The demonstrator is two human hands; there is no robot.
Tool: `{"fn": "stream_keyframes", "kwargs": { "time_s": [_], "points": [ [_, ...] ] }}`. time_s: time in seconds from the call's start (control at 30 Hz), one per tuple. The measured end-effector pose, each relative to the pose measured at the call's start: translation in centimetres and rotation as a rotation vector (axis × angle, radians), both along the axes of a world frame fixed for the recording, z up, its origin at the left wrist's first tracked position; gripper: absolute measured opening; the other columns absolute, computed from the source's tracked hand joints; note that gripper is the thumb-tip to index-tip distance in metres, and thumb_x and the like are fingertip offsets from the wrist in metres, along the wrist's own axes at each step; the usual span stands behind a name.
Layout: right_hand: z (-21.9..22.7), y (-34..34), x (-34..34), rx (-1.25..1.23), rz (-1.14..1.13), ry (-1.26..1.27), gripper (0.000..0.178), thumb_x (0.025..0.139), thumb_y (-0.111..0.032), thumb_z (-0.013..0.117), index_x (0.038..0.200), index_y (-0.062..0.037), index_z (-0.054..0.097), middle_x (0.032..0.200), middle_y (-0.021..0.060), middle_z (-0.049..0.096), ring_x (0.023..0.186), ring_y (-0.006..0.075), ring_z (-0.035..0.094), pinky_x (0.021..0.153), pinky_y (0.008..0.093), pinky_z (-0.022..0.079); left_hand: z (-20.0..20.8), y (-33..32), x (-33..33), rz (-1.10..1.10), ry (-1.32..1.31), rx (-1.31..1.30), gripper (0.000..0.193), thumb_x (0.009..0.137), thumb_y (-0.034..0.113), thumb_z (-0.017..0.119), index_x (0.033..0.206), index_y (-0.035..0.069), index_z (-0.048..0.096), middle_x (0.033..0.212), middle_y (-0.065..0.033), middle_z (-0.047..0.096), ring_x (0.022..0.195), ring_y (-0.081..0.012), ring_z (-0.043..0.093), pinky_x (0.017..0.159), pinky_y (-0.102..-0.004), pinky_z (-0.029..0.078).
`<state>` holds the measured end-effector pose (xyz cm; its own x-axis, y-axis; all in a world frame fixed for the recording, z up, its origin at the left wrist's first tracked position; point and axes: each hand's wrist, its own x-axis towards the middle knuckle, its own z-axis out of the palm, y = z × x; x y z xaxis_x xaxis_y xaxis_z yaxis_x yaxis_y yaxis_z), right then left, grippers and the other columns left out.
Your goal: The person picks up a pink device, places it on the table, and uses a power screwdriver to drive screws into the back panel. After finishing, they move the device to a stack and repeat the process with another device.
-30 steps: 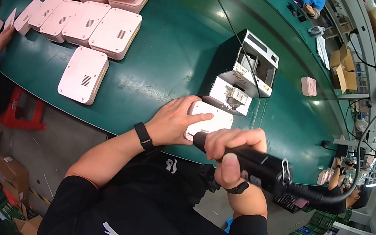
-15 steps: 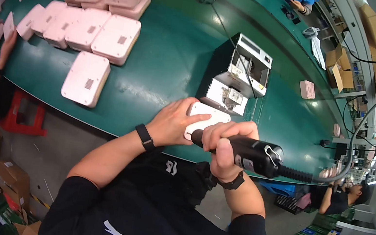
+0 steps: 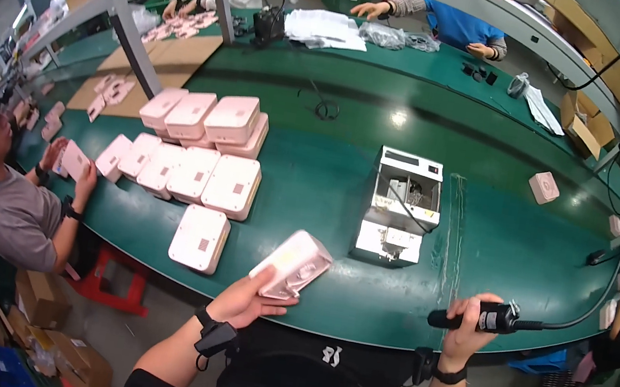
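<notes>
My left hand (image 3: 248, 303) holds a pale pink square device case (image 3: 291, 264) tilted up above the near edge of the green table (image 3: 348, 159). Off to the right, my right hand (image 3: 470, 324) is wrapped around a black corded electric screwdriver (image 3: 473, 317) held level, its tip pointing left and well apart from the case. A white and grey metal machine (image 3: 400, 205) stands on the table between and beyond my hands. One pink case (image 3: 200, 238) lies flat just left of my left hand.
Stacks and rows of pink cases (image 3: 191, 149) fill the table's left part. A person at the left (image 3: 15, 187) handles a pink case. More people work along the far side (image 3: 443, 16). Cardboard sheets (image 3: 161, 60), a small pink part (image 3: 544, 187), cables and boxes lie around.
My left hand has lifted the pink case off the table and swung it left. My right hand has drawn the screwdriver away to the right. The view has tipped up, showing more table.
</notes>
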<state>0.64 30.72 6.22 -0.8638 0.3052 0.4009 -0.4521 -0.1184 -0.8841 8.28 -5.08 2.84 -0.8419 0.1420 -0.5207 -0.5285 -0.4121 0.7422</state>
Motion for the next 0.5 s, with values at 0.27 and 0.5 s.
{"fn": "stream_keyframes", "kwargs": {
  "time_s": [0.27, 0.5],
  "points": [
    [-3.0, -0.1, 0.7, 0.174, -0.141, 0.027, 0.017, 0.089, -0.001, 0.058, 0.102, -0.0031, 0.047, 0.073, 0.0049, 0.052, 0.053, 0.0131, 0.052, 0.053, 0.0287, 0.047, -3.9, -0.5, -13.6, 0.237, 0.081, 0.49, 0.056, 0.107, 0.037, 0.04, 0.148, 0.0, 0.033, 0.143, -0.0217, 0.048, 0.124, -0.0335, 0.058, 0.105, -0.0404, 0.049],
    [-2.3, -0.9, 0.6, 0.259, -0.077, -0.031, 0.024, 0.083, 0.006, 0.063, 0.1, -0.003, 0.048, 0.076, 0.004, 0.054, 0.054, 0.0123, 0.052, 0.058, 0.028, 0.049, -1.2, 3.9, -17.2, 0.248, 0.59, -0.353, 0.062, 0.095, 0.021, 0.066, 0.145, -0.002, 0.037, 0.144, -0.022, 0.047, 0.131, -0.0308, 0.051, 0.108, -0.0378, 0.044]
  ]
}}
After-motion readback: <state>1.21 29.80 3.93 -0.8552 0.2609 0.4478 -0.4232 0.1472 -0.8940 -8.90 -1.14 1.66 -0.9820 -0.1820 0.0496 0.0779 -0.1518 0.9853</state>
